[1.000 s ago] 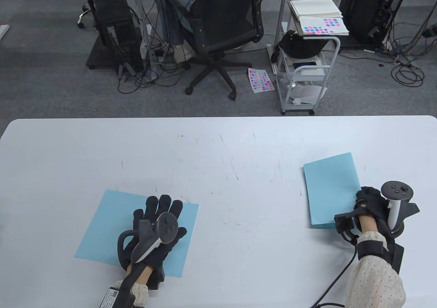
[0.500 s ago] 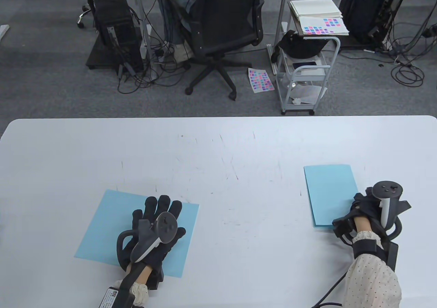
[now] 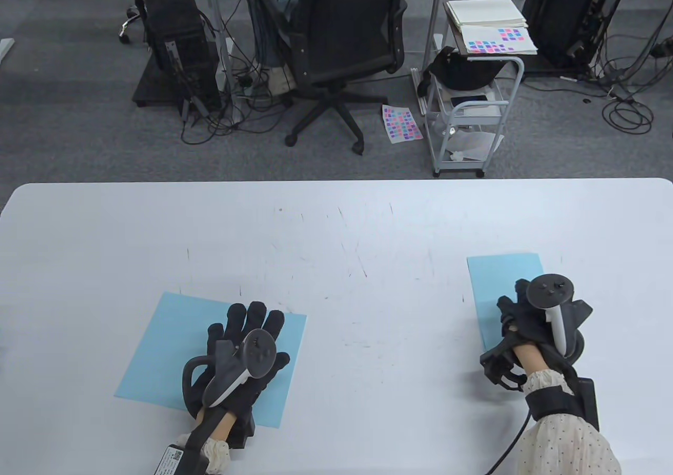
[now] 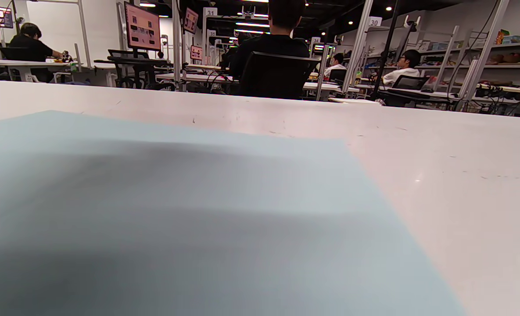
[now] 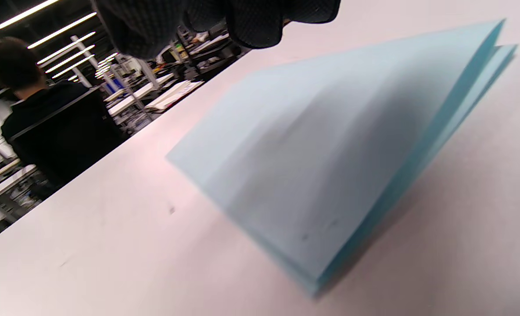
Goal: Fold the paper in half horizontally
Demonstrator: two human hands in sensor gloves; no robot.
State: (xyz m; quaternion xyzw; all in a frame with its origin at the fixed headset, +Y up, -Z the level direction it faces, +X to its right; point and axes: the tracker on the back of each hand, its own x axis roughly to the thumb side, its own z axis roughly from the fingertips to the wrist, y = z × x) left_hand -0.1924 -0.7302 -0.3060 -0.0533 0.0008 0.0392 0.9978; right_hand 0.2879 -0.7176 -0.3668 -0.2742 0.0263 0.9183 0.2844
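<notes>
Left hand (image 3: 243,359) flat, fingers spread, on unfolded blue sheet (image 3: 157,349) near table's (image 3: 336,222) front left, likely pinning it. Right hand (image 3: 531,322) lies over folded paper (image 3: 497,280) at right, grip unclear, probably pressing crease; layers slightly apart (image 5: 330,153). Office chair (image 3: 342,38) beyond.

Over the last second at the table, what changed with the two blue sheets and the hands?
The right hand moved left from the folded blue paper's right edge onto its top; the raised upper layer came down, though the right wrist view shows the layers slightly apart at one edge. The left hand stayed flat on the unfolded blue sheet, which did not move on the table.
</notes>
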